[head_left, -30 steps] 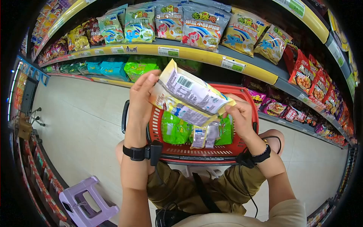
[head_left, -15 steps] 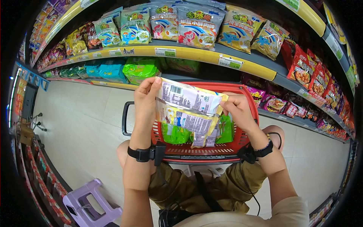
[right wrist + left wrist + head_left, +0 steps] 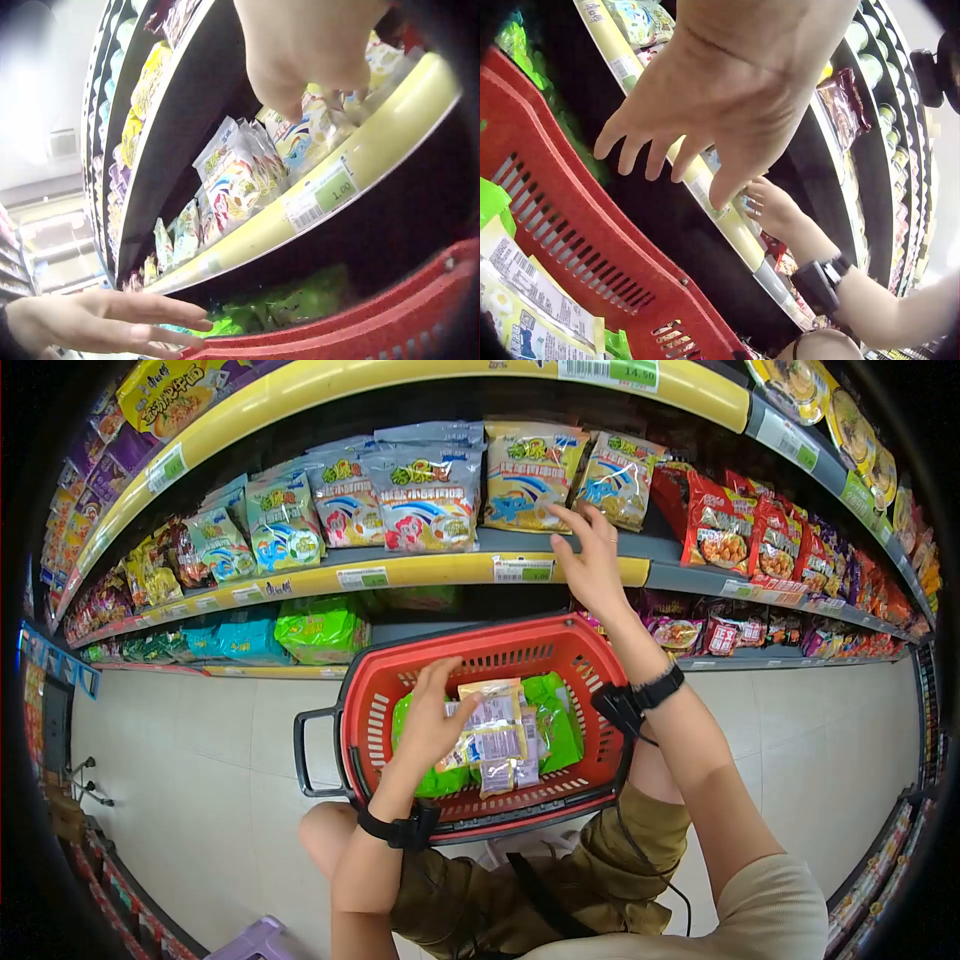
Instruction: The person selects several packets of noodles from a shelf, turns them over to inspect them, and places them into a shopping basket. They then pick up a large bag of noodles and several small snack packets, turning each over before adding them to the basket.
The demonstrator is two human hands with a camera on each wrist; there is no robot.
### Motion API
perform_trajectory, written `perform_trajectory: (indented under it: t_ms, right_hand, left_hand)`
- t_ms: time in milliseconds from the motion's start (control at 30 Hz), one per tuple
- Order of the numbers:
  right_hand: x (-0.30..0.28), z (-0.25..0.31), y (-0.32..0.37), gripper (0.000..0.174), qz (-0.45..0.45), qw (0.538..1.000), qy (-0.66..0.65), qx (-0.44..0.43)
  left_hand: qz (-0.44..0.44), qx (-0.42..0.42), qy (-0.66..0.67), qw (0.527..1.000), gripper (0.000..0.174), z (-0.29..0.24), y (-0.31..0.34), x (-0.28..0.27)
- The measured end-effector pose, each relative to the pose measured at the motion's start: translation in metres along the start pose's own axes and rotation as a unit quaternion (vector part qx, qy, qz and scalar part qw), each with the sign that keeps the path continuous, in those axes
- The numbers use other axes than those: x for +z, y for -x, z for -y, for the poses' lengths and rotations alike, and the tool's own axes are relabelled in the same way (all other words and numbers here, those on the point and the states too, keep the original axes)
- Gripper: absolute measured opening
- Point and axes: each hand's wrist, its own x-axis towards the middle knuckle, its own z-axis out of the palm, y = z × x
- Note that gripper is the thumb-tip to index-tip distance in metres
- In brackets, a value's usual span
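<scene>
My right hand (image 3: pixel 590 565) reaches up to the shelf, its fingers in front of two yellow snack bags with a blue pony, a wider bag (image 3: pixel 530 475) and a narrower bag (image 3: pixel 617 480). In the right wrist view this hand (image 3: pixel 315 60) partly hides those bags. My left hand (image 3: pixel 430 725) hovers over the red shopping basket (image 3: pixel 395 660), fingers spread and holding nothing; the left wrist view shows the same spread hand (image 3: pixel 712 112). Inside the basket, a snack bag (image 3: pixel 495 715) lies back side up on other bags, between green packages (image 3: pixel 557 725).
Grey snack bags (image 3: pixel 425 495) and pale green ones (image 3: pixel 285 520) stand left along the shelf, red bags (image 3: pixel 720 525) to the right. A yellow price rail (image 3: pixel 400 575) edges this shelf. Green packages (image 3: pixel 320 630) sit lower. A purple stool (image 3: pixel 262 940) stands at lower left.
The snack bag held by both hands now lies in the basket. My right hand has moved up to the shelf, and my left hand has let go. The head view has shifted.
</scene>
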Motion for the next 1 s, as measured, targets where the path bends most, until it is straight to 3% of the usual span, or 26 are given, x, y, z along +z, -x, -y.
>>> perform_trajectory:
  t_ms: [67, 233, 367, 433, 500, 567, 633, 700, 767, 800, 900, 933, 967, 1000]
  right_hand:
    - [0.013, -0.009, -0.016, 0.042, 0.037, 0.998, 0.050, -0.012]
    - [0.008, 0.007, -0.023, 0.042, -0.012, 0.999, 0.015, 0.041]
    - [-0.018, 0.021, -0.005, 0.037, -0.143, 0.970, -0.198, 0.016]
    - [-0.034, 0.049, 0.006, 0.035, -0.163, 0.913, -0.361, 0.101]
    - [-0.049, 0.069, 0.023, 0.038, -0.072, 0.832, -0.494, 0.243]
    - [-0.042, 0.078, 0.047, 0.039, 0.009, 0.719, -0.624, 0.305]
    - [-0.042, 0.099, 0.072, 0.037, 0.160, 0.545, -0.704, 0.426]
    - [-0.031, 0.100, 0.098, 0.033, 0.297, 0.291, -0.771, 0.482]
    - [-0.018, 0.098, 0.118, 0.038, 0.357, 0.408, -0.694, 0.473]
    - [-0.013, 0.097, 0.122, 0.041, 0.389, 0.445, -0.676, 0.441]
    - [-0.018, 0.109, 0.117, 0.045, 0.371, 0.410, -0.703, 0.448]
    - [-0.016, 0.104, 0.116, 0.048, 0.379, 0.405, -0.705, 0.442]
    - [-0.019, 0.106, 0.116, 0.043, 0.333, 0.360, -0.723, 0.486]
    - [-0.020, 0.107, 0.116, 0.044, 0.332, 0.385, -0.722, 0.470]
  left_hand:
    - [0.008, 0.003, 0.007, 1.000, 0.048, -0.007, -0.003, 0.004]
    - [0.007, -0.017, 0.017, 1.000, 0.044, -0.006, -0.006, 0.001]
    - [-0.007, -0.023, 0.038, 0.999, 0.041, -0.012, -0.008, -0.004]
    - [-0.001, -0.035, 0.060, 0.998, 0.040, -0.009, -0.008, -0.003]
    - [0.005, -0.047, 0.080, 0.996, 0.039, -0.008, -0.008, -0.003]
    - [0.026, -0.103, 0.342, 0.934, 0.041, -0.010, -0.011, -0.002]
    - [0.001, -0.106, 0.505, 0.857, 0.058, -0.018, -0.011, -0.006]
    - [0.026, -0.051, 0.629, 0.775, 0.060, -0.004, -0.014, -0.009]
    - [-0.038, -0.083, 0.621, 0.778, 0.044, -0.001, -0.015, -0.017]
    - [-0.065, -0.089, 0.627, 0.771, 0.038, 0.008, -0.015, -0.018]
    - [-0.109, -0.126, 0.601, 0.782, 0.024, 0.029, -0.012, -0.029]
    - [-0.221, -0.158, 0.560, 0.782, 0.018, 0.005, -0.015, -0.032]
    - [-0.255, -0.148, 0.529, 0.796, 0.018, 0.009, -0.016, -0.036]
    - [-0.288, -0.128, 0.521, 0.793, 0.018, 0.012, -0.016, -0.041]
